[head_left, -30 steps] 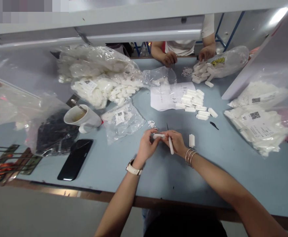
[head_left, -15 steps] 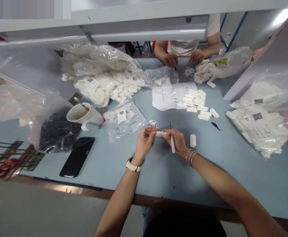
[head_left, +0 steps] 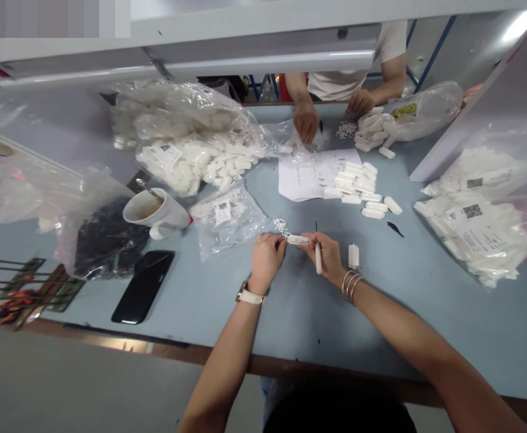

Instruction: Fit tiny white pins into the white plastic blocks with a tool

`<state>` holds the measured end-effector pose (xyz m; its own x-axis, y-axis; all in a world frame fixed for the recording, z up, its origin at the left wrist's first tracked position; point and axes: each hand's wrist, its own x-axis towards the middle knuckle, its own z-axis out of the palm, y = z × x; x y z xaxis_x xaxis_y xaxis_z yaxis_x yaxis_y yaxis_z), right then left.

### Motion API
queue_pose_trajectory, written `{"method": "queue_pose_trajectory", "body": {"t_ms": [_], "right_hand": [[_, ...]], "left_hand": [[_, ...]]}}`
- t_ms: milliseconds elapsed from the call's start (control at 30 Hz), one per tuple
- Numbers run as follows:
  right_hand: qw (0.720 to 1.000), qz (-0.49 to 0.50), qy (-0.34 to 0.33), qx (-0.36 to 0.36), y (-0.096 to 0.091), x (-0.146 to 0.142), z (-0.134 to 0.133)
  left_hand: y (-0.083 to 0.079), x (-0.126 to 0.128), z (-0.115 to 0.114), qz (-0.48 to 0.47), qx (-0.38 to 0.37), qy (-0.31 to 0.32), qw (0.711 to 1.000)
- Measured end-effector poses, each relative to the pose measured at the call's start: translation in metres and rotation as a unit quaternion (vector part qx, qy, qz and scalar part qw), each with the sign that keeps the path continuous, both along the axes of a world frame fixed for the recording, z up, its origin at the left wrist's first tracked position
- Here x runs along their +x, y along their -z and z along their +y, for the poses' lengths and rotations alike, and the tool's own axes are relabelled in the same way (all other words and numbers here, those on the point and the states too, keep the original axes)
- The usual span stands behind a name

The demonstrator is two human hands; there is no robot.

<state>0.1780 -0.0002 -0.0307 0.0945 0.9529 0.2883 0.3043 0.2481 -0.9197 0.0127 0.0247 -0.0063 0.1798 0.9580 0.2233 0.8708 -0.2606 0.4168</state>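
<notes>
Slim white piece held over loose bits

The slim white piece (head_left: 298,240) sits just in front of the person, near a scatter of tiny white parts (head_left: 280,224). The right hand (head_left: 326,255) grips its right end in bent fingers and also carries a white-handled tool (head_left: 318,260), dark tip pointing away. The left hand (head_left: 268,258) has its fingers curled in at the piece's other end; whether they pinch a tiny part, I cannot tell at this size.

With one hand sharing piece and tool, the piece could probably twist or slip, and a brush of the left fingers could scatter the tiny parts.

Farther out lie a white pile (head_left: 354,180) and a printed sheet (head_left: 297,186), its marks too small to read. The small clear bag (head_left: 227,225) and the right-hand bag (head_left: 475,240) bear labels with square codes; their text is unreadable, and no brand shows.
</notes>
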Motion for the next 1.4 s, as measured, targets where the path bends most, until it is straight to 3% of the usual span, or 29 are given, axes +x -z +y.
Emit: {"method": "queue_pose_trajectory", "body": {"t_ms": [267, 400, 533, 667, 800, 1100, 1400], "right_hand": [[1.0, -0.005, -0.002, -0.001, 0.0, 0.0, 0.0], [1.0, -0.02, -0.005, -0.005, -0.002, 0.0, 0.0], [0.999, -0.045, -0.017, 0.012, -0.008, 0.0, -0.001], [0.997, -0.064, -0.029, 0.033, -0.013, 0.0, -0.001], [0.995, -0.084, -0.039, 0.035, -0.015, 0.0, -0.002], [0.994, -0.096, -0.045, 0.036, -0.019, -0.001, -0.003], [0.993, -0.104, -0.041, 0.032, -0.018, -0.002, -0.003]], "left_hand": [[-0.007, -0.015, -0.008, 0.051, -0.053, -0.017, 0.997], [-0.009, -0.021, -0.008, -0.059, -0.051, -0.011, 0.997], [-0.016, -0.015, -0.011, -0.219, -0.062, -0.007, 0.974], [-0.017, -0.002, -0.016, -0.295, -0.012, 0.061, 0.953], [-0.009, 0.006, -0.018, -0.273, 0.005, 0.097, 0.957], [-0.004, 0.011, -0.018, -0.222, 0.003, 0.071, 0.973], [-0.007, 0.013, -0.018, -0.253, -0.039, 0.047, 0.966]]}}
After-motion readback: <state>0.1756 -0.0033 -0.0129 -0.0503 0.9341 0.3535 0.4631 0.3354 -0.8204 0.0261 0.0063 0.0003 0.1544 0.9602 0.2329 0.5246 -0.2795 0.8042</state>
